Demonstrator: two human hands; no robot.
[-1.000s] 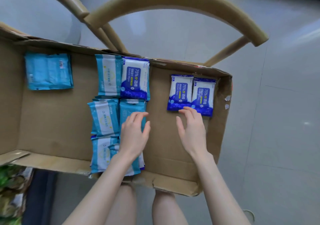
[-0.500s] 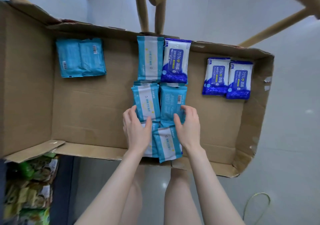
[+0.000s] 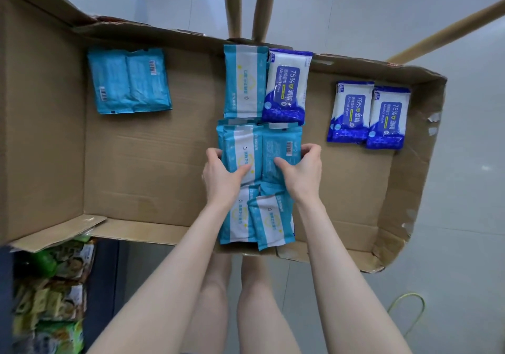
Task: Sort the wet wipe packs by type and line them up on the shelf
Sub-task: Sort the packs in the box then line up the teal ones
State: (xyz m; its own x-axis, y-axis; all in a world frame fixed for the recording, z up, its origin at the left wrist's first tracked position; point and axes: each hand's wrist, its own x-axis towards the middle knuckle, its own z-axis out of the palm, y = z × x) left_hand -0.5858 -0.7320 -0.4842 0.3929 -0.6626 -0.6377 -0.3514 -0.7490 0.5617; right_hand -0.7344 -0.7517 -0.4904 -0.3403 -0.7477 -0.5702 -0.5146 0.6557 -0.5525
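Your left hand [image 3: 221, 173] curls round the face-up teal wipe pack [image 3: 239, 150] and your right hand [image 3: 302, 169] round the barcode-up teal pack [image 3: 282, 149]. They press the pair together mid-floor of the cardboard box [image 3: 153, 168], probably to lift both at once. One alcohol wipe pack [image 3: 285, 88] at the far wall sits beside a teal pack. Two matching alcohol packs [image 3: 369, 114] lie near the right wall, so sorting isn't finished.

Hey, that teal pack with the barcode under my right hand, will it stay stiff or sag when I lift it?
Probably sags a little: the teal pack creases where the right hand grips it. Its glossy film looks slippery, so it may slide. Being flat, it should not roll.
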